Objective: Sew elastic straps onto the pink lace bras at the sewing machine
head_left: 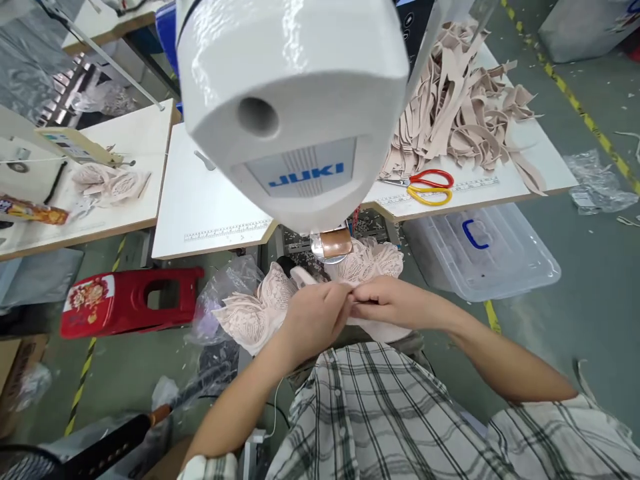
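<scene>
Head view: both hands work close together, low in front of the plaid shirt and just on the wearer's side of the sewing machine (300, 87). The left hand (316, 315) is curled with its back up, and its fingertips meet those of the right hand (383, 300), whose thumb and forefinger point inward. Between them they pinch pale cloth (383, 331); the exact grip of the left fingertips is hidden. Some of the cloth hangs below the right hand. One lace cup (249, 320) lies to the left of the left hand, and more lace (373, 259) bunches just beyond the right; whether these join beneath the fingers, I cannot tell.

To handle this well, I would pinch lightly near the very edge, line the layers up by feel, and smooth them without stretching, since lace looks likely to pull out of shape. The bunched lace should be spread clear, so that no fold slips under the edge being handled. With the copper part (336, 244) of the machine just beyond the fingers, fingertips are best placed to the side of it, letting the cloth lead. Scissors (430, 188) and a heap of strips (445, 113) lie farther out, beyond the right hand, and can wait there.
</scene>
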Available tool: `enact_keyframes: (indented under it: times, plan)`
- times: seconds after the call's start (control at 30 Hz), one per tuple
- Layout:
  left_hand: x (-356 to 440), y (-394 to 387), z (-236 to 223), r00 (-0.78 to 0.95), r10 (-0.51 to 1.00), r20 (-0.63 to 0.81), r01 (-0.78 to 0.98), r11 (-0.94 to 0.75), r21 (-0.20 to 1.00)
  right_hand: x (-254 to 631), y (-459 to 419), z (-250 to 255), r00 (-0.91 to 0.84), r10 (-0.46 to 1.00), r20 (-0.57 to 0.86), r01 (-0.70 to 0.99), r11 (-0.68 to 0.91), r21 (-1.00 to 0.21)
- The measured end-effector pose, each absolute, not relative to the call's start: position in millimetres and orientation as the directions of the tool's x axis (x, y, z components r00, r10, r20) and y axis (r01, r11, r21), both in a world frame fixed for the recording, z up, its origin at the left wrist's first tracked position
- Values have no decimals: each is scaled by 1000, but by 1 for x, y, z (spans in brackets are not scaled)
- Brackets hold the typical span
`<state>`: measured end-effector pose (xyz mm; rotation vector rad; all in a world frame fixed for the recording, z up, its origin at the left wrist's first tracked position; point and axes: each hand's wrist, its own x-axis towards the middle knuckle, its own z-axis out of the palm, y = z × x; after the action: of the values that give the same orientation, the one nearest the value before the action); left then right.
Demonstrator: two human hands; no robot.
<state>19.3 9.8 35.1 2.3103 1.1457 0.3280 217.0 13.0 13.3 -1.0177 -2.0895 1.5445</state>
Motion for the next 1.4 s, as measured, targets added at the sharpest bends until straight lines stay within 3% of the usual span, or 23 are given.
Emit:
enact_keyframes:
  times: [0.07, 0.13, 0.2, 0.27, 0.4, 0.47, 0.53, 0.67, 0.93, 1.23, 1.33, 1.4]
  plan:
    - [18, 14, 21, 472, 846, -247, 742, -229, 630, 211, 13, 6, -611, 789, -61, 606, 418, -677]
    - [16, 18, 6, 435, 772, -463, 589, 145, 795, 205, 14, -6, -566, 824, 29, 729, 516, -450]
    - [15, 21, -6, 512, 650, -562, 293, 483, 825, 200, 15, -19, -578, 808, 116, 727, 574, -376]
    - [14, 21, -12, 534, 619, -576, 104, 628, 771, 199, 17, -28, -579, 786, 218, 681, 613, -401]
    - [13, 13, -11, 422, 764, -488, 27, 527, 849, 202, 15, -31, -348, 866, 359, 650, 499, -573]
    - [12, 8, -8, 389, 828, -404, 74, 409, 910, 200, 12, -30, -244, 907, 344, 636, 417, -650]
    - [13, 4, -6, 354, 869, -345, 143, 315, 938, 196, 9, -30, -262, 915, 306, 625, 402, -669]
    - [13, 1, -6, 274, 910, -312, 252, 245, 936, 190, 8, -32, -348, 864, 363, 658, 501, -562]
    - [15, 0, -7, 279, 914, -295, 321, 201, 925, 197, 16, -32, -431, 737, 521, 686, 643, -341]
    - [22, 7, -16, 215, 889, -404, 181, 370, 911, 188, 3, -49, -332, 720, 609, 665, 637, -389]
    - [17, 13, -21, 250, 861, -442, 161, 414, 896, 212, 18, -54, -418, 742, 524, 671, 641, -372]
    - [13, 16, -23, 258, 842, -473, 123, 457, 881, 246, 50, -52, -383, 822, 423, 752, 543, -373]
